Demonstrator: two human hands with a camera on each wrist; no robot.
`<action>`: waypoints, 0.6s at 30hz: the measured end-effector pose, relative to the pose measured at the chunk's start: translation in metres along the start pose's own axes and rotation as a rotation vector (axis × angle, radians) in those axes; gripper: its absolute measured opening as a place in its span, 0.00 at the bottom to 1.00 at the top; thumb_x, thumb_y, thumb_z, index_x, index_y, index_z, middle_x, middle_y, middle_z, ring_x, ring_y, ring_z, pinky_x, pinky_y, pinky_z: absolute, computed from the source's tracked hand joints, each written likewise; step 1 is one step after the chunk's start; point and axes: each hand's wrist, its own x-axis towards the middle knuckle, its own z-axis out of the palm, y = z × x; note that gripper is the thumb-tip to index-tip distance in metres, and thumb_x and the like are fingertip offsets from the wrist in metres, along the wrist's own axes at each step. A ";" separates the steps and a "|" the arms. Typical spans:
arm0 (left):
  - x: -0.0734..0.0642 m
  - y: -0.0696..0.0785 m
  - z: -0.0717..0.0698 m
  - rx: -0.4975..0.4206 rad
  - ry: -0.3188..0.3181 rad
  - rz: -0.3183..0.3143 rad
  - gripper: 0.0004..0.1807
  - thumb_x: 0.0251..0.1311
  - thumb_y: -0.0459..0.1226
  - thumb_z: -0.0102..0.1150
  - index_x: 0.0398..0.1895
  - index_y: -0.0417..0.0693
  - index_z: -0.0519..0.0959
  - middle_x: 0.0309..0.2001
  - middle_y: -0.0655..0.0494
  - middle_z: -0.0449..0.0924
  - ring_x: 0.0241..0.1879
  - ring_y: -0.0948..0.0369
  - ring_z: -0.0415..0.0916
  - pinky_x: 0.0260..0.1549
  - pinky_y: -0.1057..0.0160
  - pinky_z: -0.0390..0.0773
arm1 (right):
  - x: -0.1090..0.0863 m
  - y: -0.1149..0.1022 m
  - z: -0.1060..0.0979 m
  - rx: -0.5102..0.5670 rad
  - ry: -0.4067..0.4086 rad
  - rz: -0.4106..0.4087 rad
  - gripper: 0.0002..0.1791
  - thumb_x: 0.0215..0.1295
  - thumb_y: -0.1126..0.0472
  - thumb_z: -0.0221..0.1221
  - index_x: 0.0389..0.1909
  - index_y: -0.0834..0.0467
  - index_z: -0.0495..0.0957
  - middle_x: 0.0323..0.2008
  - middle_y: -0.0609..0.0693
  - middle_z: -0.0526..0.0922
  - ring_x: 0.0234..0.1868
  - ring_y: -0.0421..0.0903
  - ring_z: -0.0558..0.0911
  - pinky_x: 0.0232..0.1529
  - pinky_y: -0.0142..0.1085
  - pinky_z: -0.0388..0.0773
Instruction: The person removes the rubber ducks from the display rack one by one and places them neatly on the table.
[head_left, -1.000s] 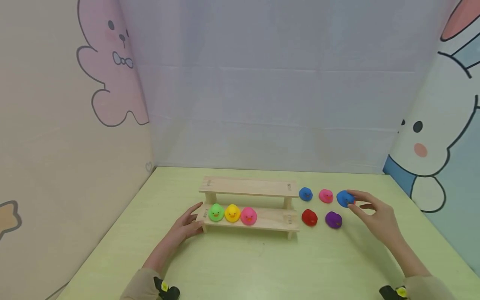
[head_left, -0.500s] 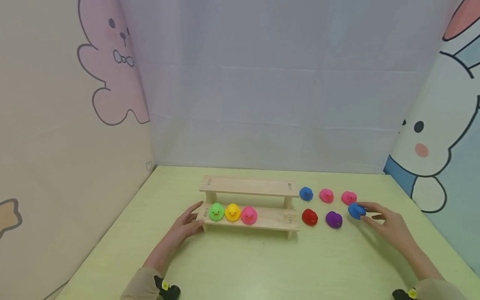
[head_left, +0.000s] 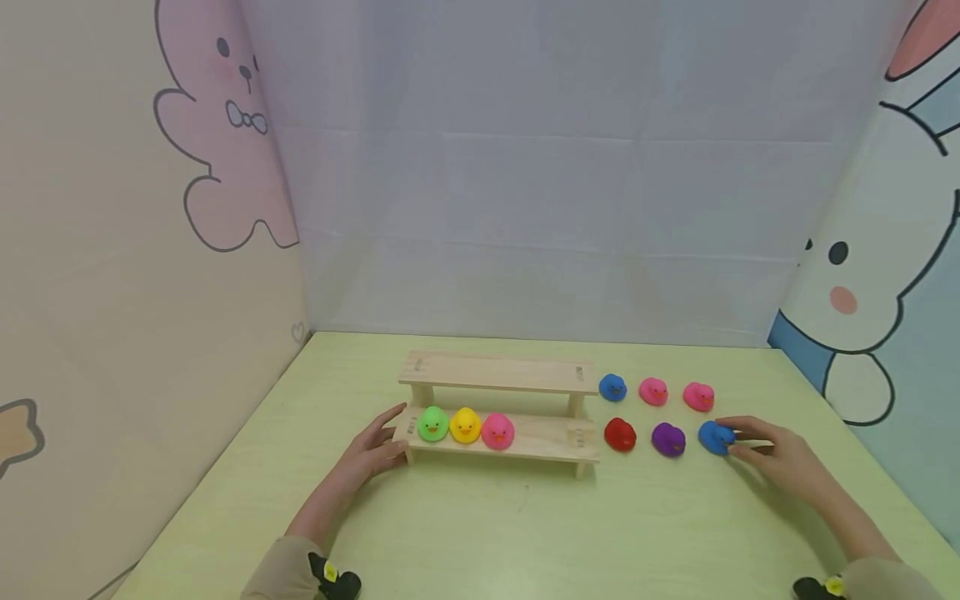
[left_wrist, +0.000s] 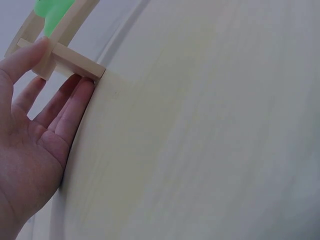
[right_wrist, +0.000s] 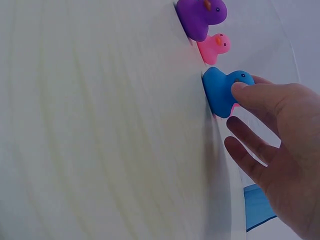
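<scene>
My right hand [head_left: 787, 457] pinches a blue rubber duck [head_left: 716, 437] between thumb and index finger. In the right wrist view this blue duck [right_wrist: 220, 92] stands on the table, the thumb near its beak and the other fingers apart from it. My left hand [head_left: 369, 450] grips the left end of a two-step wooden shelf [head_left: 551, 435]. The left wrist view shows the thumb at the board and the fingertips at the leg [left_wrist: 77, 64]. On the lower step sit a green duck [head_left: 432, 424], a yellow duck [head_left: 465, 426] and a pink duck [head_left: 498, 431].
Right of the shelf, another blue duck [head_left: 612, 387] and two pink ducks, one nearer [head_left: 653, 392] and one farther right [head_left: 699, 397], form a back row. A red duck [head_left: 620, 435] and a purple duck [head_left: 668, 439] stand in front. Cloth walls [head_left: 525, 192] surround the table.
My right hand has carried the blue duck from in front of the rightmost pink duck toward me and down to the table beside the purple one. The left hand has stayed at the shelf.
</scene>
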 end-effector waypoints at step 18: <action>0.000 0.000 0.001 0.004 0.010 -0.008 0.40 0.73 0.40 0.57 0.82 0.56 0.51 0.75 0.31 0.61 0.65 0.52 0.77 0.64 0.53 0.81 | -0.004 0.003 -0.002 0.039 -0.030 0.024 0.21 0.68 0.59 0.65 0.60 0.62 0.80 0.48 0.12 0.71 0.47 0.08 0.67 0.41 0.21 0.81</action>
